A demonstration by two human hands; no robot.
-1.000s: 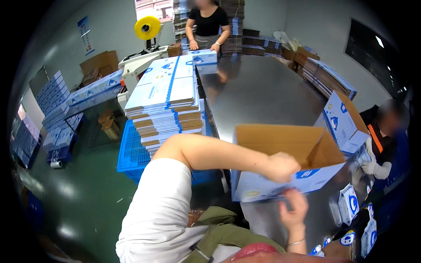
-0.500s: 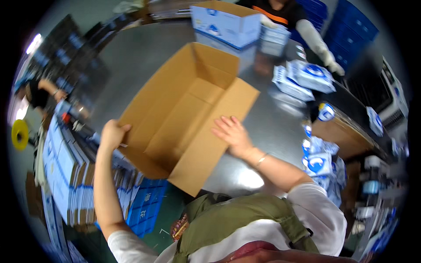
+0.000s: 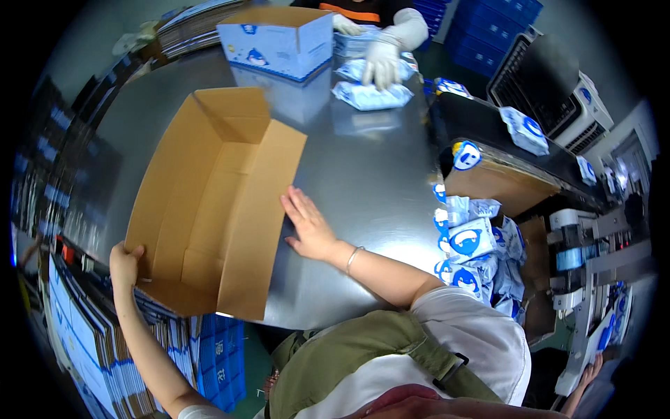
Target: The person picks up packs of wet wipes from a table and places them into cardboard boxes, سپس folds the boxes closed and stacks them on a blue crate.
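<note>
An open brown cardboard box (image 3: 209, 202) lies on the shiny metal table (image 3: 370, 174), its mouth facing up. My left hand (image 3: 125, 264) grips the box's near left corner at the table edge. My right hand (image 3: 307, 225) lies flat with fingers spread on the table, touching the box's right flap. The box looks empty inside.
Across the table a person in white gloves (image 3: 382, 59) handles white-and-blue packets (image 3: 370, 94) beside a white-and-blue carton (image 3: 279, 38). More such packets (image 3: 467, 241) pile at the right by a black conveyor (image 3: 516, 150). Flat carton stacks (image 3: 84, 328) and blue crates (image 3: 220, 363) stand at lower left.
The box has settled flat on the table with its flaps spread. My right hand has slid off the flap onto the table beside it. My view has swung toward the table.
</note>
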